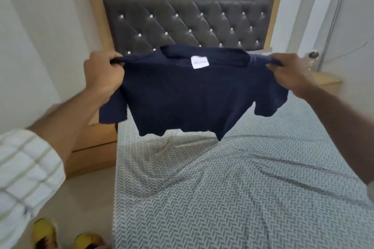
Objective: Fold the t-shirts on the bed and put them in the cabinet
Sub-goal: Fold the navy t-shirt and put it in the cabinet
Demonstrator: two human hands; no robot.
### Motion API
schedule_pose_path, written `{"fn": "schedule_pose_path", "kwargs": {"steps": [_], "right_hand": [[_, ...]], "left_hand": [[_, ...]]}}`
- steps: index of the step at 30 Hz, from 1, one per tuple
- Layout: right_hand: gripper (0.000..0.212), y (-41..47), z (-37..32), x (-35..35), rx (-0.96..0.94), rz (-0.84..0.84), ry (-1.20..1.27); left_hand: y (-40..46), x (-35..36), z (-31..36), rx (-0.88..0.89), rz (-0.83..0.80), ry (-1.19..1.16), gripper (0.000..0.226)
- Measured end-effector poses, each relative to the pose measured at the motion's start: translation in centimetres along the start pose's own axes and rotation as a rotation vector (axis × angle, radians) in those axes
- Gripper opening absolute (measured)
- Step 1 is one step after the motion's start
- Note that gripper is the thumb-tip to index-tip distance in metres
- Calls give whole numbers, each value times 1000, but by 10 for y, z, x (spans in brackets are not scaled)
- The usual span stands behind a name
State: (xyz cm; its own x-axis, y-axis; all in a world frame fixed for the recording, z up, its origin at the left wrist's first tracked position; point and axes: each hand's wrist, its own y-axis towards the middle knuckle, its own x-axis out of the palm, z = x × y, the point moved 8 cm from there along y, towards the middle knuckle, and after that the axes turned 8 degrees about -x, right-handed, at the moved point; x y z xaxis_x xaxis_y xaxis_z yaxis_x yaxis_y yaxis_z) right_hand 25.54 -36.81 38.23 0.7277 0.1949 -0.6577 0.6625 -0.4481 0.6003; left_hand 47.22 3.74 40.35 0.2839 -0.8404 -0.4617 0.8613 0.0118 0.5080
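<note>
As hands [194, 73] grip shoulders, navy t-shirt [190, 95] btwn, above bed [242, 188]

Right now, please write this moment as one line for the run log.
stage: unfolded | t-shirt: navy, held up over bed | left hand: grips shoulder | right hand: grips other shoulder | cabinet: not visible

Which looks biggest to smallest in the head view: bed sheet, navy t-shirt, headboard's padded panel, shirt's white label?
1. Bed sheet, fills the lower frame, partly because it is nearest.
2. and 3. Navy t-shirt and padded panel: too close to rank; the shirt is nearer and hides part of the panel.
4. White label, clearly smallest.
</note>
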Motion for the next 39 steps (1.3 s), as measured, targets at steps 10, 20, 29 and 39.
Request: {"fn": "schedule_pose_path", "kwargs": {"steps": [10,20,29,39], "right_hand": [[36,-223,81,110,63,-434,-54],[41,-407,134,160,-65,-668,-132],[69,-477,147,173,-28,-913,-438],[17,-465,78,214,8,-673,-158]], "left_hand": [[-200,60,-200,-141,-500,246,27],[-390,86,-302,-100,-964,430,25],[-422,93,-283,202,-1025,897,29],[-446,160,-248,-149,-1019,409,22]]}}
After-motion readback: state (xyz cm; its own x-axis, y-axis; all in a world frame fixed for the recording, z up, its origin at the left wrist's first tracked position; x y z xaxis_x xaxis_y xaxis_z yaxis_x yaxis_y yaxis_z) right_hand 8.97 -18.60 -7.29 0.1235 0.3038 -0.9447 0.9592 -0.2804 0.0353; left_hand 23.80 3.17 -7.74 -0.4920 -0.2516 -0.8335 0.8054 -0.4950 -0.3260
